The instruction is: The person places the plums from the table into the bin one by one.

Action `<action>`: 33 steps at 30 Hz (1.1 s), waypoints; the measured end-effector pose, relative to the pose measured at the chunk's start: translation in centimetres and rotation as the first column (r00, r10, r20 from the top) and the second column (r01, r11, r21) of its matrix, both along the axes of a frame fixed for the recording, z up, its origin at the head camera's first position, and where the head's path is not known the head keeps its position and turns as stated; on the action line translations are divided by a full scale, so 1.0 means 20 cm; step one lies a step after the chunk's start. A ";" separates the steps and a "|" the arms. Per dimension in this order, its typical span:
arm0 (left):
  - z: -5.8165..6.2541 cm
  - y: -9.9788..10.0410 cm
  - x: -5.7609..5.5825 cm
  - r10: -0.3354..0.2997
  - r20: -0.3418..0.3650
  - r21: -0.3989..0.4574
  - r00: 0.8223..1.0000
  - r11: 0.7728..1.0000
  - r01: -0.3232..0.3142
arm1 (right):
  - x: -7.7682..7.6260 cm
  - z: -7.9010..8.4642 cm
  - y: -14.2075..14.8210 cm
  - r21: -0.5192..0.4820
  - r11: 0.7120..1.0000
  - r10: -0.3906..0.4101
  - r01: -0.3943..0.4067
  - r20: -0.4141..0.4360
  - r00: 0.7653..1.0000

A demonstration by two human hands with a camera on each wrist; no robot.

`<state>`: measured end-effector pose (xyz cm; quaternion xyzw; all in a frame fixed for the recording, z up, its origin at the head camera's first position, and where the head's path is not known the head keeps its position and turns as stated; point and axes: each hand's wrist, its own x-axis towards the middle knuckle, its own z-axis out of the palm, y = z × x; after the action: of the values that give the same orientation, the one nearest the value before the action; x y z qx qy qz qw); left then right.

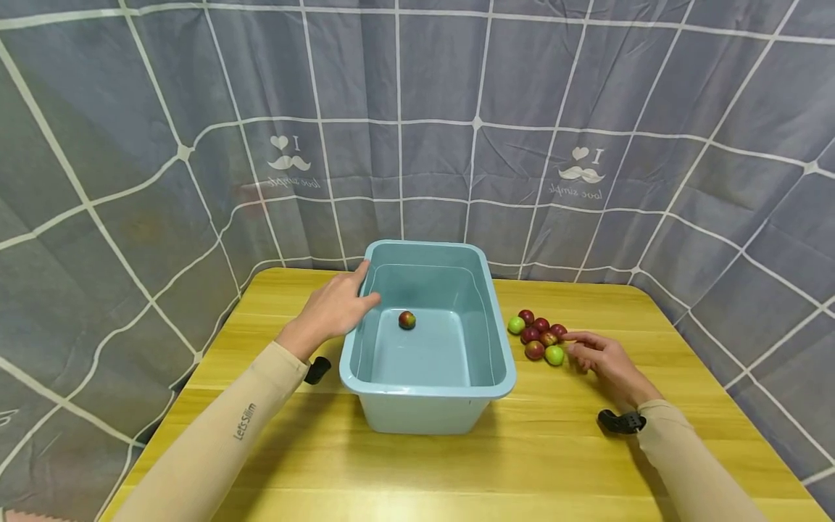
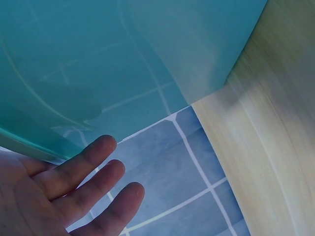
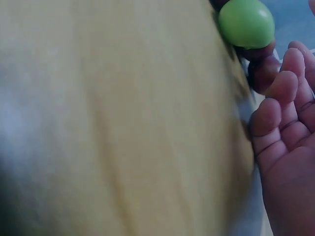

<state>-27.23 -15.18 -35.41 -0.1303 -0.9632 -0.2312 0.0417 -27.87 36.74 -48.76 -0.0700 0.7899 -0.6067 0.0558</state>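
Note:
A light-blue plastic basin [image 1: 427, 390] stands on the table with one small red-and-yellow fruit [image 1: 407, 320] on its floor. My left hand [image 1: 334, 304] rests at its left rim, thumb over the inner side. The left wrist view shows several straight fingers [image 2: 93, 169] beside the outer wall. To the right of the basin lies a cluster of small apple-like fruits, mostly dark red [image 1: 530, 335], with a green one [image 1: 554, 355] at the front and another green one at the left. My right hand [image 1: 609, 362] is at the cluster's right edge, fingers loosely bent, gripping nothing visible.
The wooden table [image 1: 417, 478] has rounded far corners. A grey-blue curtain [image 1: 430, 167] with white grid lines hangs behind it and at both sides. Dark devices are strapped at the left wrist [image 1: 317, 370] and right wrist [image 1: 621, 422].

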 end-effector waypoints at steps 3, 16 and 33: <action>0.00 0.00 0.00 0.002 0.005 0.003 1.000 1.000 -0.002 | 0.00 -0.01 -0.01 0.042 0.999 -0.033 0.032 0.034 0.999; 0.00 -0.01 -0.01 0.005 0.010 0.001 1.000 1.000 -0.005 | 0.00 -0.01 -0.02 0.222 0.975 -0.017 0.020 -0.014 1.000; 0.00 0.00 0.00 -0.002 0.016 0.005 1.000 1.000 0.002 | -0.01 -0.01 -0.02 0.323 0.946 -0.017 0.019 -0.009 1.000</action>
<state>-27.24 -15.17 -35.39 -0.1295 -0.9628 -0.2349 0.0339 -28.04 36.32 -49.06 -0.0546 0.8794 -0.4694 0.0585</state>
